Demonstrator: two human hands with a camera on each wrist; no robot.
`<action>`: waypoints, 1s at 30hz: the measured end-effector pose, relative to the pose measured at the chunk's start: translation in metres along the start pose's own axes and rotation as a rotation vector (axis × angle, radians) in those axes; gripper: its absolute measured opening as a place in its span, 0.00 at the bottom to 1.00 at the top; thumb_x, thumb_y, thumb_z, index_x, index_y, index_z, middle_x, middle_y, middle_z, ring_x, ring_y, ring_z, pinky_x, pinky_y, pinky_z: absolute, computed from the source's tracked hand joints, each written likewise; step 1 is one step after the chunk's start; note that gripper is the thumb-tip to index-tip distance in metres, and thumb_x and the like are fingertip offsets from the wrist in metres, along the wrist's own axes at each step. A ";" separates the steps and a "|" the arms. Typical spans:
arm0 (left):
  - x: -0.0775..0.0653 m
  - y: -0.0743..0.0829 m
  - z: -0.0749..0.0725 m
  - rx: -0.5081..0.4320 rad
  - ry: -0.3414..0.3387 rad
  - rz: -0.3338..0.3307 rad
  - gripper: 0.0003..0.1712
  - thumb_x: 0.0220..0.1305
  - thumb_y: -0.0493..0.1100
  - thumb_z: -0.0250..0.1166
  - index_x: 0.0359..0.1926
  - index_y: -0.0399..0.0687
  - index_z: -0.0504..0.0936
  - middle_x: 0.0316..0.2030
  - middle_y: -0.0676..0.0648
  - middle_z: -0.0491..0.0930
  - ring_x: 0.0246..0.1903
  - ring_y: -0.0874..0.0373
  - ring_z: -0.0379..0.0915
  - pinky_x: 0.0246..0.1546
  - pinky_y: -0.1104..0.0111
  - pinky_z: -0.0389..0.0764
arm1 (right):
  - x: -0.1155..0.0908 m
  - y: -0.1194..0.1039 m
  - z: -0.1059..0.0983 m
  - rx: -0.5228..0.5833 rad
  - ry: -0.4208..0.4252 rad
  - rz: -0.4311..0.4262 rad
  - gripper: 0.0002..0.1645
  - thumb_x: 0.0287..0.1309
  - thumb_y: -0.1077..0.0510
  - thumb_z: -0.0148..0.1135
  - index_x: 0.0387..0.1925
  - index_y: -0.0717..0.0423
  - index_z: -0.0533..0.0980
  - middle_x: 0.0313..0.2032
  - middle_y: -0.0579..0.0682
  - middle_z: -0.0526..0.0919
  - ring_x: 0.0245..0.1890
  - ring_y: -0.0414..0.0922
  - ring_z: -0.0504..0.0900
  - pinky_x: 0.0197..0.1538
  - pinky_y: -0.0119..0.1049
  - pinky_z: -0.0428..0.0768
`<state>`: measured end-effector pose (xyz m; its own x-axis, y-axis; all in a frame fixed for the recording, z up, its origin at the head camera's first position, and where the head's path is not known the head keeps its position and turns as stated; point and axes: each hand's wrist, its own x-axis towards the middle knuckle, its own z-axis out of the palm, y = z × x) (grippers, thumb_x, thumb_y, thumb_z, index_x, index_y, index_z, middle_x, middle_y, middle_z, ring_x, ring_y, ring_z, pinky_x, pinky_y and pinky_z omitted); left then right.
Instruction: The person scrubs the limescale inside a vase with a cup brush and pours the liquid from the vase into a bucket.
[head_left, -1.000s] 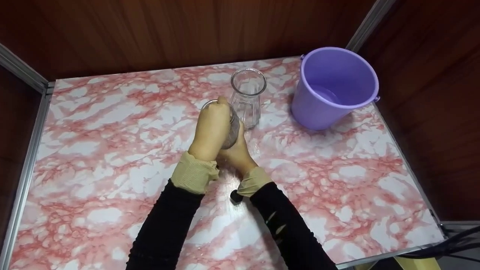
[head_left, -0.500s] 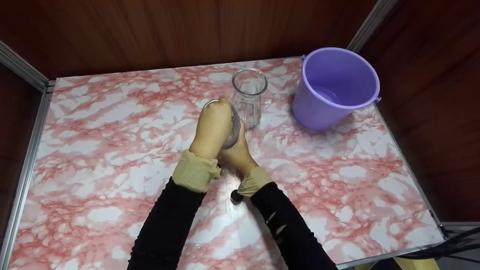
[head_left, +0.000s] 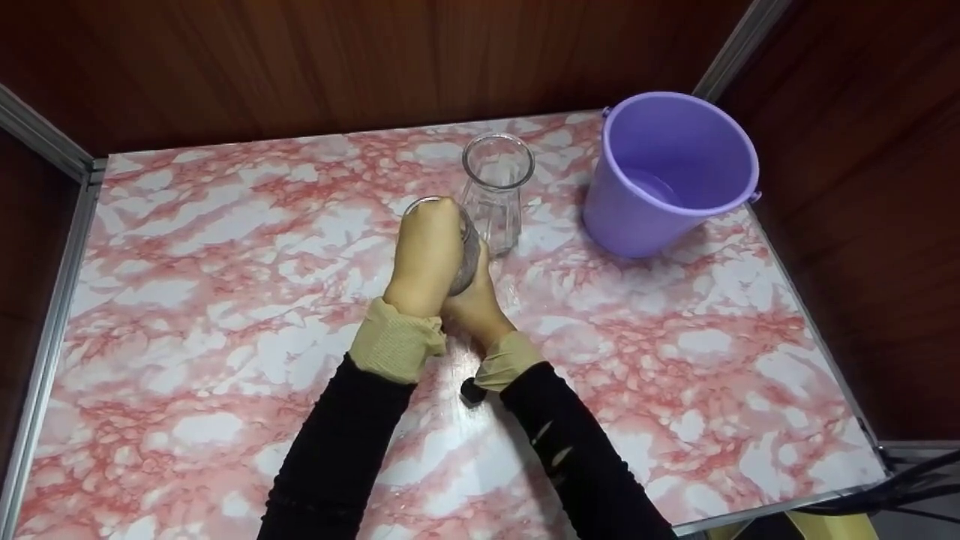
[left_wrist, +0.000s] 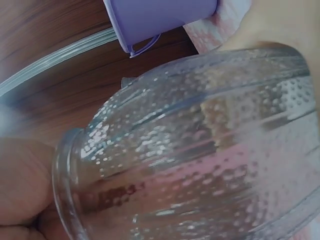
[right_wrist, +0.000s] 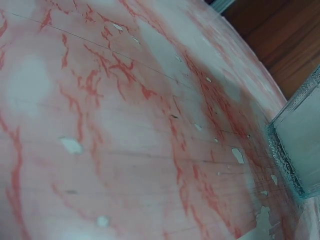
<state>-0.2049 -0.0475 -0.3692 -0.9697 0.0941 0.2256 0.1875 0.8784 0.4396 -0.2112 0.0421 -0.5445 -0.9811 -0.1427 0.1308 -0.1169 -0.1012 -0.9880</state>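
Note:
In the head view a tilted glass jar [head_left: 468, 262] is between my two hands. My left hand [head_left: 426, 251] lies curled at its mouth, hiding most of the rim. My right hand [head_left: 480, 304] grips the lower part from the right, its fingers largely hidden behind the jar. Up close in the left wrist view, the clear jar [left_wrist: 190, 145] has dimpled, ribbed walls, and left-hand fingers [left_wrist: 22, 185] are curled beside its thick rim. Just behind the hands a clear glass vase [head_left: 499, 214] stands upright; what looks like its base [right_wrist: 300, 142] enters the right wrist view.
A purple bucket [head_left: 637, 221] stands at the back right. Near the right cuff lies a small black object [head_left: 472, 392]. Red-and-white marbled covering [head_left: 225, 315] spans the table, with dark wood panels [head_left: 375, 67] behind and at the sides. Black cables [head_left: 900, 491] run past the front right corner.
My left hand and forearm have shifted slightly right, and the thumb no longer sticks up above the fist. The right hand, vase and bucket look the same.

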 end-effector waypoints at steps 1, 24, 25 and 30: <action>-0.001 0.000 0.001 -0.004 0.019 0.008 0.11 0.64 0.24 0.57 0.30 0.31 0.86 0.33 0.35 0.86 0.38 0.39 0.85 0.41 0.51 0.85 | 0.000 0.000 0.000 0.000 -0.002 -0.005 0.70 0.33 0.70 0.78 0.75 0.50 0.47 0.70 0.56 0.64 0.66 0.49 0.68 0.72 0.39 0.65; 0.001 -0.005 0.002 0.145 0.012 0.106 0.07 0.64 0.26 0.58 0.35 0.27 0.83 0.32 0.32 0.85 0.36 0.38 0.85 0.41 0.52 0.86 | 0.000 0.003 0.000 -0.011 -0.009 -0.035 0.72 0.30 0.70 0.79 0.76 0.49 0.47 0.68 0.55 0.66 0.64 0.48 0.69 0.70 0.41 0.67; 0.001 -0.005 0.002 0.164 0.017 0.102 0.07 0.64 0.26 0.57 0.36 0.27 0.82 0.32 0.32 0.85 0.36 0.38 0.85 0.41 0.52 0.86 | 0.000 0.003 0.000 -0.003 -0.007 -0.032 0.73 0.29 0.70 0.79 0.76 0.48 0.47 0.68 0.54 0.66 0.63 0.48 0.70 0.70 0.41 0.68; 0.000 -0.004 0.004 0.205 0.061 0.100 0.07 0.66 0.28 0.58 0.39 0.27 0.80 0.31 0.32 0.85 0.35 0.38 0.85 0.38 0.53 0.87 | 0.001 0.002 0.000 0.007 0.004 -0.009 0.74 0.29 0.70 0.80 0.76 0.47 0.47 0.68 0.54 0.66 0.64 0.48 0.69 0.70 0.40 0.67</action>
<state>-0.2062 -0.0491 -0.3740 -0.9354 0.1621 0.3144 0.2402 0.9435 0.2284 -0.2120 0.0423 -0.5464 -0.9807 -0.1377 0.1390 -0.1244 -0.1096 -0.9862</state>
